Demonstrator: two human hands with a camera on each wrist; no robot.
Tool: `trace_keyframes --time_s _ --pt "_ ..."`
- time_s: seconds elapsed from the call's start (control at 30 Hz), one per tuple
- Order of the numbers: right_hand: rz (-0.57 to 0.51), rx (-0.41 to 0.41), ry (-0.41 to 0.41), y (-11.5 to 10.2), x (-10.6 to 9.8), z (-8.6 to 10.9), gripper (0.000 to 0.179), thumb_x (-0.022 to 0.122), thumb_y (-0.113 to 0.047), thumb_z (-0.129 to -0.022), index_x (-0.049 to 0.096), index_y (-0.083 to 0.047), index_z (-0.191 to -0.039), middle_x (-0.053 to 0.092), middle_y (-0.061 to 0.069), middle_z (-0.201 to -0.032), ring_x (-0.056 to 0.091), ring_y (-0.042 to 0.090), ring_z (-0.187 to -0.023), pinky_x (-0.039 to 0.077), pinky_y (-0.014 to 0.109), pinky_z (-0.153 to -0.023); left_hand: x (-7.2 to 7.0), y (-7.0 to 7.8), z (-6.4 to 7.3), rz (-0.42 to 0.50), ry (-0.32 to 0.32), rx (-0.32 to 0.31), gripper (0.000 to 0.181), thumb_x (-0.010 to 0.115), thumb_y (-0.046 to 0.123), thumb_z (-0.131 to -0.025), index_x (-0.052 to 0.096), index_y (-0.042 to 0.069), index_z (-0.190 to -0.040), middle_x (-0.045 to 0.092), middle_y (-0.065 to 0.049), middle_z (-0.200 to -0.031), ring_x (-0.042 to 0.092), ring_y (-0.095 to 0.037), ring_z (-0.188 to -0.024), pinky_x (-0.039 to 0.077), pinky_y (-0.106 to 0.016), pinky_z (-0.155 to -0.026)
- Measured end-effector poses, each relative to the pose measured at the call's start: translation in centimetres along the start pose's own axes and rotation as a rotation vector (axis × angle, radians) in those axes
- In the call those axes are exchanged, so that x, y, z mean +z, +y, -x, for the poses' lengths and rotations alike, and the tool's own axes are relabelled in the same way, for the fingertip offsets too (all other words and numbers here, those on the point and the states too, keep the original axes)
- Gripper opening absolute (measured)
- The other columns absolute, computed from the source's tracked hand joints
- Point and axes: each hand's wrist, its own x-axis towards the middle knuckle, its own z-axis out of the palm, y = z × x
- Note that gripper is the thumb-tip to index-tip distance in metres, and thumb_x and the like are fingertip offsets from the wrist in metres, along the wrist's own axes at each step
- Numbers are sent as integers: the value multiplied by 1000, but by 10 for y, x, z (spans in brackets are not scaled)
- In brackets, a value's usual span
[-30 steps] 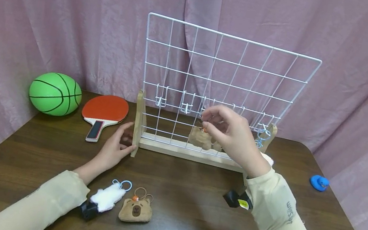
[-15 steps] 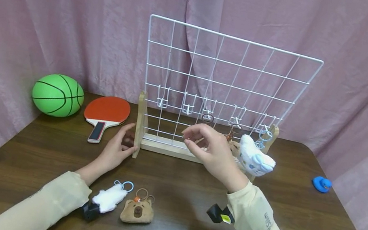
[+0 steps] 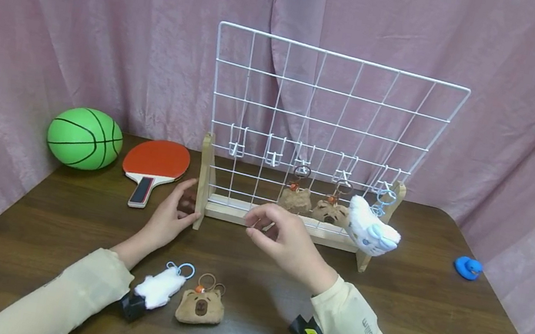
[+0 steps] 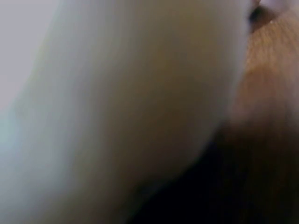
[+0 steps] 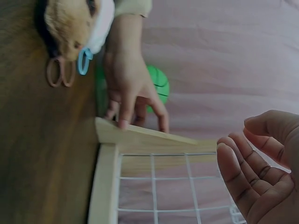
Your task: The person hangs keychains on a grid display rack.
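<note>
My left hand [image 3: 165,221] rests at the left wooden end post [image 3: 202,182] of a white wire grid rack [image 3: 327,104]. Its spread fingertips touch the post's outer side, as the right wrist view also shows. With nothing in it, my right hand [image 3: 288,245] hovers in front of the rack's base, fingers loosely bent. Behind it, two brown plush capybara keychains [image 3: 295,200] hang from hooks on the grid. To their right hangs a white plush keychain [image 3: 371,230] with a blue ring. On the table lie another white plush keychain [image 3: 160,288] and a capybara keychain [image 3: 201,306].
A green ball [image 3: 84,138] and a red table tennis paddle [image 3: 155,162] are at the left. Far right sits a blue rubber duck [image 3: 467,267]. Two white hooks [image 3: 273,158] on the grid's left bear nothing. The left wrist view is mostly blurred sleeve.
My right hand has moved away from the hanging capybara keychain, down and to the left, uncovering both hung capybaras and the white plush. My left hand stays at the post.
</note>
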Motion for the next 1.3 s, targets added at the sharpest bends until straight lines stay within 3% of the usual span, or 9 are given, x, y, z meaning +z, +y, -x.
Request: trace_keyframes --time_s 0.33,0.7,1.3 --pt "20 -34 -89 8 26 5 16 67 -10 -88 65 -7 -103 70 5 -97 65 12 -84 54 24 -75 1 0 1 3 -4 -8 74 68 -4 -85 29 8 -146 56 -24 -117 62 -35 -99 55 -22 -70" --pt "31 31 -244 17 50 9 18 67 -10 -88 64 -8 -105 69 7 -98 63 11 -84 54 22 -74 1 -2 1 -5 -2 0 74 68 -4 -85 29 9 -146 57 -24 -117 62 -35 -99 54 -20 -70" --pt "198 35 -469 22 78 1 19 71 -14 -86 66 -12 -104 65 0 -96 60 6 -83 47 11 -75 0 1 0 0 -3 -9 74 68 -3 -85 29 9 -146 56 -24 -118 61 -34 -100 56 -23 -71"
